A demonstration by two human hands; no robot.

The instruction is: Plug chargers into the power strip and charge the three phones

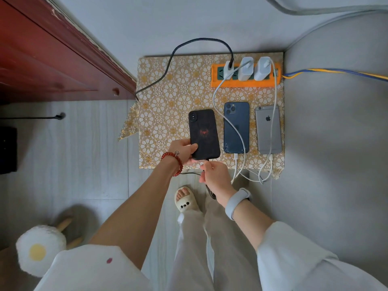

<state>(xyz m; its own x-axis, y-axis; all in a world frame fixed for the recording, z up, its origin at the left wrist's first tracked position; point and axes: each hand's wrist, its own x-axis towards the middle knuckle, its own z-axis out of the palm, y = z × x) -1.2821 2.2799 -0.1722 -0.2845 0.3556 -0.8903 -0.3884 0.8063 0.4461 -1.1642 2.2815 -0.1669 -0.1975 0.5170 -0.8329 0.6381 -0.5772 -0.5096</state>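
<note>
Black braided cable (168, 66) loops off the left edge of the worktop (168, 101) and comes back up to our hands, so that's the last one to hook up. Our left hand (183, 151) has its fingers (192, 147) clamped on the lower edge of the black phone (203, 133), thumb on the back, lifting that end a bit. Just right of it, our right hand (216, 178) pinches the cable's plug at the phone's bottom port; can't tell if it's fully seated yet. Best bet here: keep the phone steady, line the plug straight with the port, push in square rather than at an angle, then lay the phone flat. Further right, the blue phone (236, 128) and the silver phone (268, 130) lie face down with white cables (241, 141) at their bottom ends. Up top right, the orange power strip (245, 77) has all three chargers (245, 69) in it.
</note>
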